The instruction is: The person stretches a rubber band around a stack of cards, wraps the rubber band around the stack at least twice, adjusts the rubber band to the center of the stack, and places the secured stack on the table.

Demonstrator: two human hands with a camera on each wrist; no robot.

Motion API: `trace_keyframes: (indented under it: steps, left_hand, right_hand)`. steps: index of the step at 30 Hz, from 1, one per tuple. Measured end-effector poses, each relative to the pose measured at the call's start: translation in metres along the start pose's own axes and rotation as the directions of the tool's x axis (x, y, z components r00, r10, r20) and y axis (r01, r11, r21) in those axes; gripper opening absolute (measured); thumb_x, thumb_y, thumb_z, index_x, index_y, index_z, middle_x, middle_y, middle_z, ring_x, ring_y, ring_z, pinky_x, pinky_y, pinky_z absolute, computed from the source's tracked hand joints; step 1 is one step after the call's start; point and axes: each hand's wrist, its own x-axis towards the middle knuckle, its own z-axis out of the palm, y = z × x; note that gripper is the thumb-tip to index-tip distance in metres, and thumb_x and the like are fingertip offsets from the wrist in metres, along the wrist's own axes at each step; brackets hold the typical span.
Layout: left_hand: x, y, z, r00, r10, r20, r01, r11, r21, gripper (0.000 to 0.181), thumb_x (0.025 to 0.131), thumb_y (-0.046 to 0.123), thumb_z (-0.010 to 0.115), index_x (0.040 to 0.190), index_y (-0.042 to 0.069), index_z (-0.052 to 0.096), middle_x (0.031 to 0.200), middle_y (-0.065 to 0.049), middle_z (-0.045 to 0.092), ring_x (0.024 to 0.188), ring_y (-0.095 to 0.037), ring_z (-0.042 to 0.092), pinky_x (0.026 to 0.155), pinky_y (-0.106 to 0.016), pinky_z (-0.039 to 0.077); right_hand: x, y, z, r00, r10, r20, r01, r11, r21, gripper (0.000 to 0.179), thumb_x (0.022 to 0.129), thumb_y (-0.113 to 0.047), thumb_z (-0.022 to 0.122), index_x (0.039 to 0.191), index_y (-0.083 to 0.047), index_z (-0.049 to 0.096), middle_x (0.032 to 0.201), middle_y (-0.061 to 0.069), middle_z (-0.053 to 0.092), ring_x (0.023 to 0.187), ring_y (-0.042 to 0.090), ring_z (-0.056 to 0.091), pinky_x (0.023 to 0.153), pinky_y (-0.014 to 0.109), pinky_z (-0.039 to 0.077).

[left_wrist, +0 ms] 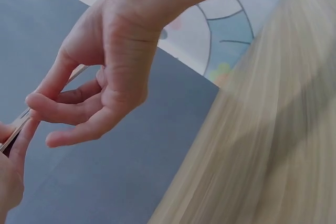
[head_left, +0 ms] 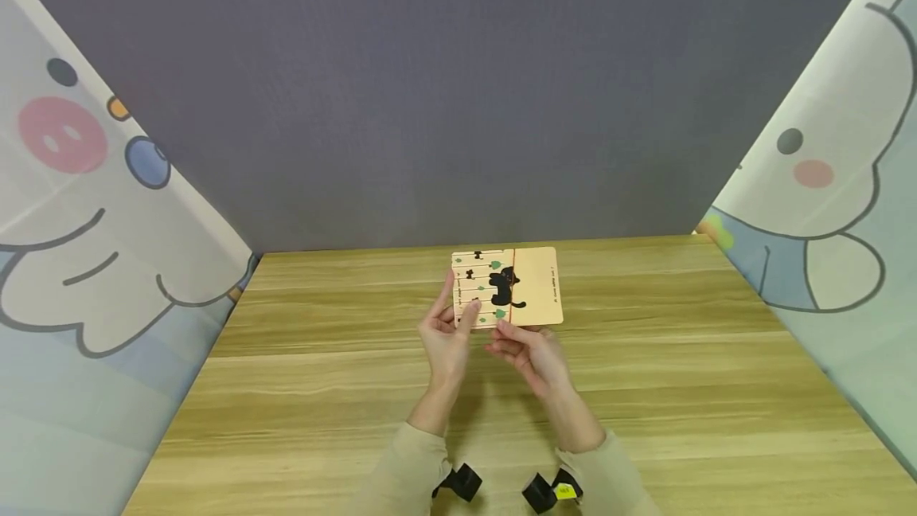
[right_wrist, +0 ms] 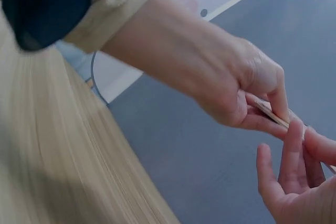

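Both hands hold a cream notebook (head_left: 537, 293), raised above the wooden table. Its printed cover shows a black cat, green leaves and thin lines, with a narrow reddish band (head_left: 512, 293) across it. At the notebook's left part my left hand (head_left: 446, 345) grips it, thumb on the cover and fingers round the edge and beneath. My right hand (head_left: 540, 357) pinches the near edge beside the band, its other fingers loosely bent. The wrist views catch the notebook (right_wrist: 270, 113) almost edge-on; whether the right fingertips also hold the band, I cannot tell.
A wooden table (head_left: 322, 388) spreads below the hands, with a dark grey panel (head_left: 458, 102) behind it. Cartoon-printed fabric (head_left: 86, 261) lines both sides. Black mounts (head_left: 467, 482) sit at the sleeve cuffs.
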Motion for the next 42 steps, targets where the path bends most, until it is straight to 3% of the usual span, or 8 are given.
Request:
trace_keyframes:
  steps: [6, 14, 18, 23, 30, 32, 38, 42]
  left_hand:
    - [0.001, 0.001, -0.003, 1.0, -0.004, -0.007, 0.004, 1.0, -0.028, 0.052, 0.074, -0.014, 0.061, 0.123, -0.009, 0.044, 0.067, -0.034, 0.057, 0.035, 0.001, 0.031, 0.033, -0.009, 0.028]
    - [0.003, 0.002, -0.004, 1.0, -0.019, -0.01, 0.018, 1.0, -0.024, 0.053, 0.074, -0.014, 0.061, 0.124, -0.008, 0.044, 0.069, -0.036, 0.056, 0.034, 0.0, 0.032, 0.032, -0.01, 0.029]
    - [0.003, 0.003, -0.005, 0.999, -0.04, -0.017, 0.04, 0.999, -0.03, 0.053, 0.074, -0.013, 0.062, 0.124, -0.006, 0.045, 0.069, -0.035, 0.056, 0.033, 0.0, 0.031, 0.031, -0.01, 0.027]
    - [0.004, 0.001, -0.007, 0.998, -0.054, -0.025, 0.053, 0.998, -0.032, 0.054, 0.074, -0.013, 0.062, 0.124, -0.005, 0.045, 0.072, -0.034, 0.057, 0.034, 0.0, 0.031, 0.032, -0.01, 0.026]
    - [0.006, -0.017, -0.013, 0.998, -0.059, -0.032, 0.057, 0.996, -0.063, 0.055, 0.073, -0.013, 0.063, 0.125, -0.001, 0.047, 0.07, -0.029, 0.06, 0.034, -0.002, 0.032, 0.032, -0.011, 0.027]
    - [0.006, -0.022, -0.015, 0.998, -0.06, -0.037, 0.057, 0.996, -0.068, 0.056, 0.073, -0.012, 0.064, 0.124, 0.001, 0.048, 0.07, -0.026, 0.061, 0.034, -0.002, 0.033, 0.031, -0.011, 0.028]
    - [0.005, -0.025, -0.014, 0.999, -0.024, -0.047, 0.022, 0.999, -0.049, 0.054, 0.073, -0.009, 0.066, 0.123, 0.001, 0.05, 0.069, -0.025, 0.062, 0.034, -0.002, 0.033, 0.031, -0.011, 0.028]
    - [0.005, -0.026, -0.014, 0.999, -0.015, -0.042, 0.012, 0.998, -0.054, 0.054, 0.072, -0.011, 0.065, 0.123, -0.001, 0.049, 0.073, -0.027, 0.062, 0.034, -0.001, 0.032, 0.032, -0.01, 0.028]
  right_hand:
    - [0.005, 0.013, -0.007, 0.996, -0.085, -0.01, 0.084, 0.993, -0.086, 0.006, 0.079, -0.011, 0.066, 0.083, -0.006, 0.065, 0.074, 0.005, 0.067, 0.062, 0.014, 0.063, 0.067, 0.029, 0.055]
    - [-0.013, -0.003, 0.009, 0.987, 0.027, -0.161, -0.058, 0.98, -0.191, 0.005, 0.084, 0.001, 0.057, 0.085, 0.002, 0.062, 0.074, 0.008, 0.065, 0.063, 0.016, 0.062, 0.069, 0.032, 0.054]
    - [-0.022, -0.008, 0.008, 0.997, 0.015, -0.073, -0.029, 0.978, -0.204, 0.012, 0.086, 0.002, 0.054, 0.085, -0.005, 0.063, 0.078, 0.006, 0.065, 0.067, 0.016, 0.062, 0.072, 0.031, 0.054]
    - [-0.025, -0.007, -0.005, 0.989, -0.105, 0.107, 0.126, 0.968, -0.216, 0.009, 0.085, -0.006, 0.058, 0.092, -0.004, 0.063, 0.085, 0.008, 0.066, 0.075, 0.017, 0.063, 0.074, 0.032, 0.053]
    - [0.032, 0.05, -0.118, 0.944, -0.272, 0.185, 0.317, 0.902, -0.293, 0.026, 0.086, 0.002, 0.053, 0.111, 0.007, 0.055, 0.1, 0.026, 0.059, 0.084, 0.036, 0.059, 0.072, 0.042, 0.052]
    - [0.038, 0.044, -0.123, 0.934, -0.307, 0.182, 0.353, 0.87, -0.343, 0.026, 0.086, 0.0, 0.055, 0.111, 0.007, 0.055, 0.101, 0.025, 0.059, 0.085, 0.036, 0.059, 0.073, 0.042, 0.052]
    - [-0.003, -0.05, -0.01, 0.937, -0.338, 0.083, 0.331, 0.791, -0.514, 0.022, 0.084, 0.0, 0.058, 0.102, 0.013, 0.056, 0.094, 0.019, 0.062, 0.084, 0.027, 0.061, 0.076, 0.035, 0.052]
    - [0.006, -0.068, -0.001, 0.915, -0.389, 0.108, 0.379, 0.736, -0.56, 0.022, 0.083, -0.006, 0.062, 0.099, 0.008, 0.061, 0.096, 0.015, 0.063, 0.086, 0.02, 0.06, 0.078, 0.027, 0.051]
